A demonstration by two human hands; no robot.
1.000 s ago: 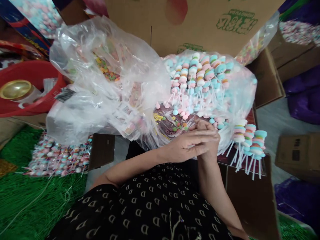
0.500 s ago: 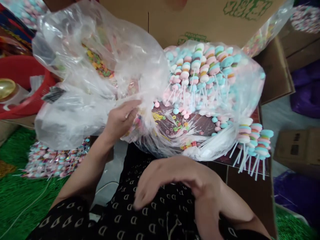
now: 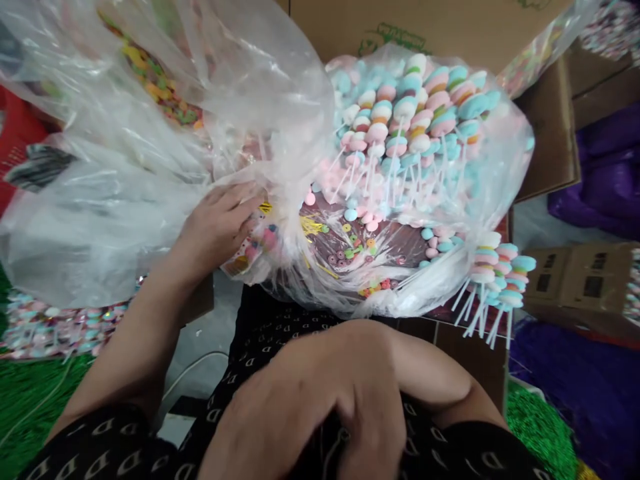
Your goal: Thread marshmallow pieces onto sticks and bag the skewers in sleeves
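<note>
— Where is the load, and how is it being held?

— A transparent plastic bag (image 3: 125,227) is seen bulging over an open cardboard carton (image 3: 425,27), just ahead of the lap. Pastel ring candies on white sticks (image 3: 405,127) are packed inside it, and small printed candy packets (image 3: 247,247) are bunched near its lower edge. The left grip (image 3: 217,223) is laid against the film beside those packets, partly curled; whether the film is actually pinched cannot be told. The right grip (image 3: 305,400) is curled over dark patterned clothing (image 3: 260,353), away from the bag, and nothing can be made out in it.

— How would such a load be expected to handle?

— It is judged light, bulky and soft. The film is likely to slip and tear, the thin sticks could snap if squeezed, and their ends might pierce the plastic. A hold is best taken on gathered film or from beneath, not on the candies themselves.
</note>
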